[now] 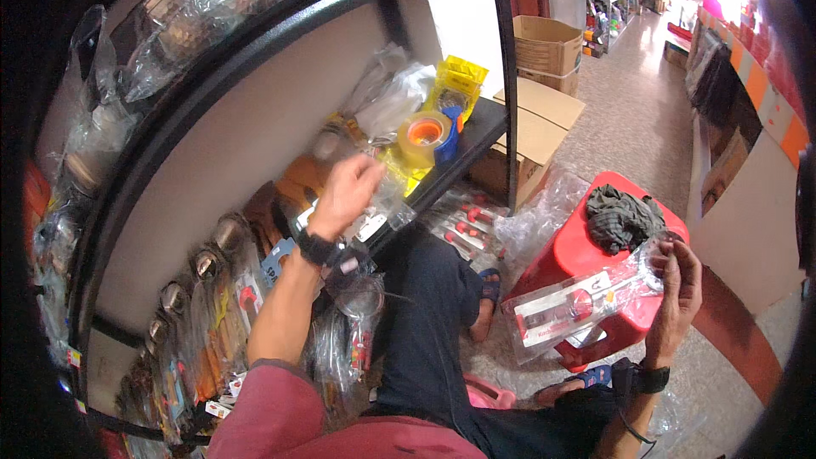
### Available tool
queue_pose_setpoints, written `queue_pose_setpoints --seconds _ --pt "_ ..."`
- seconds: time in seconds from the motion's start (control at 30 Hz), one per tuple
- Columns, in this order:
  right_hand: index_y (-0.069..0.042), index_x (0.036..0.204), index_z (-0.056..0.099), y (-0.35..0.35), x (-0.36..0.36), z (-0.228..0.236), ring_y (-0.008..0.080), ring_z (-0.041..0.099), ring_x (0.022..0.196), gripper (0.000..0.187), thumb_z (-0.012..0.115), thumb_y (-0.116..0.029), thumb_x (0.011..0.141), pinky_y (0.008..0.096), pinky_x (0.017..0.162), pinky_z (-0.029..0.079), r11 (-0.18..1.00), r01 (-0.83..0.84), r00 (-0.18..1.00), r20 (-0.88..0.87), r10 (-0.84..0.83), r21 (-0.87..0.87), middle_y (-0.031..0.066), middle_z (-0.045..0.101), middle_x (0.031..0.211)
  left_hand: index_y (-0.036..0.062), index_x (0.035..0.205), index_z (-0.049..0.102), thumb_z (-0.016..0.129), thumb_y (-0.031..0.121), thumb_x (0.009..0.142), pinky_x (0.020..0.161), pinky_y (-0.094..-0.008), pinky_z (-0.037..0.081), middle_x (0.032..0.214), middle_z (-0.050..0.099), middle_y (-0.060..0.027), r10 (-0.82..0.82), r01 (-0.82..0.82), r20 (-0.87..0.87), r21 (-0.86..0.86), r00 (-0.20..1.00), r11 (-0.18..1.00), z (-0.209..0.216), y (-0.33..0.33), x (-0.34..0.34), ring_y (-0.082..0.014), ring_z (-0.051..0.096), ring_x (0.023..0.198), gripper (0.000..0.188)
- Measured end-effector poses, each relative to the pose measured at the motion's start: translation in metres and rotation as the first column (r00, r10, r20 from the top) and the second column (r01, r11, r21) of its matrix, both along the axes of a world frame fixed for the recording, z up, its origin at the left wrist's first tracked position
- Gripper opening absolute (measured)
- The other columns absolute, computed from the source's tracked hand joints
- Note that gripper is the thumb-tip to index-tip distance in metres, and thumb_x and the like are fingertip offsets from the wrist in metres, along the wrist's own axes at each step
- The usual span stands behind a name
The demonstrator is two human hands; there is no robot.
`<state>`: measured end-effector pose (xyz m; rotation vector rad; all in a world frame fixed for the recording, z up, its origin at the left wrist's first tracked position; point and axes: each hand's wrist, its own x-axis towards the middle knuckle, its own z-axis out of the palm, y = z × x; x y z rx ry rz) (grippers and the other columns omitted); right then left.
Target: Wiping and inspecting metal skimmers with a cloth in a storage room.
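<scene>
My right hand (pixel 677 285) grips one end of a clear plastic package (pixel 565 310). A red and white card shows inside the package, along with a red-handled item whose kind I cannot make out. The package hangs in front of a red plastic stool or bin (pixel 561 242), which has a dark crumpled cloth (pixel 625 219) on top. Over the shelf, my left hand (pixel 347 194) is closed with its fingers curled; whatever it may hold is hidden. Clear-wrapped packs (pixel 374 221) lie just below it, near a roll of clear tape (pixel 425 132) on an orange core.
Bagged utensils (pixel 200 314) hang in a row along the black-framed rack (pixel 127 161). A yellow packet (pixel 459 81) lies on its shelf. Cardboard boxes (pixel 544 115) stand beyond the rack's end. More red-handled packs (pixel 467 225) rest on the floor beside my leg.
</scene>
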<state>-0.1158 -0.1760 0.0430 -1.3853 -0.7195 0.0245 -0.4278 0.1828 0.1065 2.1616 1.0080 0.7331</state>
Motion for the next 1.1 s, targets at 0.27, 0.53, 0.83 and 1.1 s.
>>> queue_pose_setpoints --seconds 0.27,0.53,0.83,1.1 --pt "0.0 0.12 0.059 0.022 -0.031 -0.014 0.0132 0.061 0.094 0.022 0.056 -0.009 0.1 0.0279 0.085 0.05 0.979 -0.204 0.97 -0.138 0.198 -0.029 0.0081 0.066 0.109 0.0009 0.099 0.069 0.063 0.034 0.088 0.091 -0.0464 0.044 0.102 0.066 -0.0183 0.101 0.112 -0.323 0.578 0.941 0.808 -0.031 0.032 0.097 -0.0362 0.059 0.102 0.035" --pt "0.002 0.116 0.061 0.025 -0.056 -0.013 0.0153 0.066 0.092 0.02 0.057 -0.008 0.099 0.0284 0.082 0.052 0.961 -0.265 0.957 -0.145 0.251 -0.083 0.0089 0.068 0.105 0.0074 0.109 0.073 0.069 0.044 0.085 0.114 -0.0571 0.017 0.118 0.067 -0.015 0.387 0.045 -0.579 0.593 0.718 0.804 -0.058 0.071 0.153 -0.0306 0.055 0.121 0.045" --pt "0.002 0.118 0.061 0.021 -0.05 -0.011 0.0144 0.065 0.094 0.024 0.059 -0.011 0.098 0.0281 0.083 0.052 0.971 -0.202 0.972 -0.149 0.183 -0.127 0.01 0.07 0.104 -0.0019 0.116 0.06 0.063 0.03 0.089 0.108 -0.0501 0.029 0.123 0.062 -0.0213 -0.106 0.236 -0.248 0.585 0.963 0.776 -0.023 -0.019 0.127 -0.0396 0.053 0.118 0.042" --pt "-0.002 0.123 0.061 0.035 -0.045 -0.01 0.0218 0.061 0.102 0.032 0.054 -0.023 0.101 0.0339 0.086 0.049 0.98 -0.142 0.987 0.054 0.151 -0.14 0.0125 0.062 0.11 -0.0016 0.113 0.059 0.07 0.026 0.089 0.105 -0.0429 0.036 0.108 0.061 -0.0174 -0.719 0.739 -0.188 0.066 0.669 0.671 -0.004 -0.128 0.092 -0.0356 0.054 0.112 0.038"
